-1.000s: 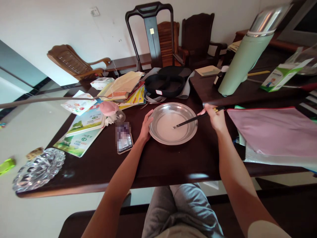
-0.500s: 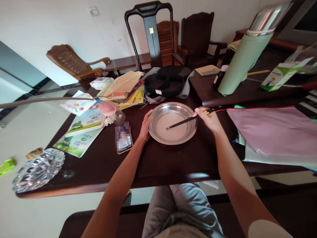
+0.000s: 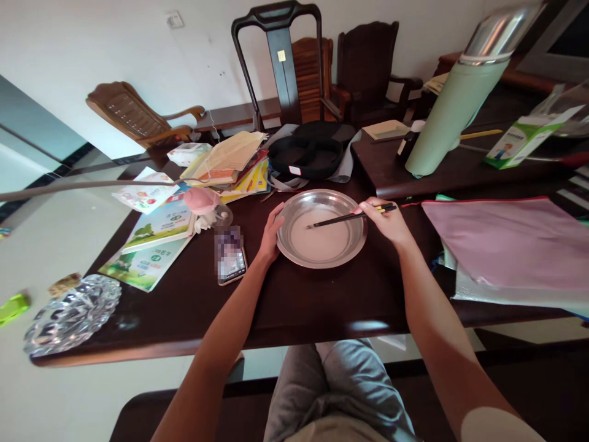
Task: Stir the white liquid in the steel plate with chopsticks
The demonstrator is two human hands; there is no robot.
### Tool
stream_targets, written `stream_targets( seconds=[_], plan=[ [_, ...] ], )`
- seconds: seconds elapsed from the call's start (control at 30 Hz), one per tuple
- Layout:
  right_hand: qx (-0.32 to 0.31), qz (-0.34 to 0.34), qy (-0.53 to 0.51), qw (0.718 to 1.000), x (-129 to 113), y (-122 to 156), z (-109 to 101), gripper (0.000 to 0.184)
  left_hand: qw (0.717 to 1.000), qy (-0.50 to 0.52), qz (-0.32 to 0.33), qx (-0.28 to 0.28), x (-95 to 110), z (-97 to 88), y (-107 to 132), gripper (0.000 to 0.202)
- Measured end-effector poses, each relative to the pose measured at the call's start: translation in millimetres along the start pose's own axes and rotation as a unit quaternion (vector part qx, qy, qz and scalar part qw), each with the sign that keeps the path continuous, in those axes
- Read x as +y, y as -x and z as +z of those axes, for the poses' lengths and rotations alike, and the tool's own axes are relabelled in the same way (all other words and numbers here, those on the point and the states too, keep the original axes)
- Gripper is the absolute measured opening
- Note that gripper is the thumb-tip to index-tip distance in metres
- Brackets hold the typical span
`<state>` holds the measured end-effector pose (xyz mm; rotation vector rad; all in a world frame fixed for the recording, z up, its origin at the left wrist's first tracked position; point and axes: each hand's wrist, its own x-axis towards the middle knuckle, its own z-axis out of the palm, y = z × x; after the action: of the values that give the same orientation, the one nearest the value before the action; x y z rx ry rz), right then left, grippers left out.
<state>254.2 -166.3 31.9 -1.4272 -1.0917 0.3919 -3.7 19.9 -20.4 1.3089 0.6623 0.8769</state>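
Observation:
A shallow stainless steel bowl (image 3: 322, 263) stands on the dark wooden table, with what looks like a cloudy, whitish liquid in it. At its left side, my left hand (image 3: 272, 233) holds the rim with thumb and fingers along the edge. My right hand (image 3: 385, 220), at the bowl's right rim, is closed around dark chopsticks (image 3: 338, 218). Their tips point left, over the middle of the bowl, with something small and dark at the very end. Whether the tips are in the liquid is hard to tell. Left of my left hand lies a phone (image 3: 231, 261).
Booklets (image 3: 147, 258), a pink-capped bottle (image 3: 201, 201) and a glass dish (image 3: 76, 316) are on the left. Behind the bowl sits a black case (image 3: 306, 156). A pink zip pouch (image 3: 501, 242) lies right; a tall green thermos (image 3: 455, 116) stands at back right.
The chopsticks' tips have shifted slightly left and away from me, and the chopsticks lie flatter. My right hand has turned a little. My left hand and the bowl stay put.

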Motion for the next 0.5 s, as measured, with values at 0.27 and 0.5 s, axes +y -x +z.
stream_targets(
  seconds=[0.27, 0.5],
  plan=[
    [0.028, 0.016, -0.024, 0.999, 4.7, 0.7, -4.4, 0.056, 1.0, -0.005, 0.002, 0.0, -3.0, -2.5, -1.9, 0.068],
    [0.071, -0.002, 0.002, 0.997, 4.8, -0.6, -5.5, 0.056, 1.0, 0.007, -0.001, 0.001, -1.6, -1.1, -1.0, 0.071]
  ],
)
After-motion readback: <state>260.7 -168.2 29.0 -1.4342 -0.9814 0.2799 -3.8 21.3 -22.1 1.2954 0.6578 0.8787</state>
